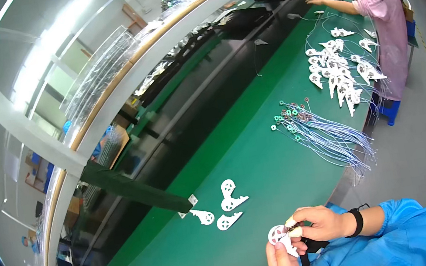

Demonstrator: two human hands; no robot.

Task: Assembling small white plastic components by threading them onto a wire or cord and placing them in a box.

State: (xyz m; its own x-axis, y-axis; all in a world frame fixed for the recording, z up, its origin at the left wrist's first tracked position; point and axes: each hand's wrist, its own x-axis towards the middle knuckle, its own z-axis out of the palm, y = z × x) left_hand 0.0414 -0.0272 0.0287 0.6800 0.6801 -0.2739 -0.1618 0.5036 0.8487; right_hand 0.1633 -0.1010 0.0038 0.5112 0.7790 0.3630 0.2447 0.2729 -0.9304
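Observation:
My left hand (283, 265) grips a white plastic housing piece (276, 234) with a round, spoked end and a narrow tail, close to the table's front edge. From the right, my right hand (318, 224) reaches over the same piece. Pale finger cots cover its thumb and forefinger, which are pinched together at the round end. Whatever sits between those fingertips is too small to make out. Several similar white pieces (230, 221) lie loose on the green table (186, 251), left of and beyond my hands.
A bundle of blue-white cables (328, 136) with green and brown ring ends lies to the right. Beyond it is a heap of wired white housings (337, 69). A co-worker in pink (390, 37) stands at the far right. A dark post (136, 190) and black conveyor belt (205, 79) border the table.

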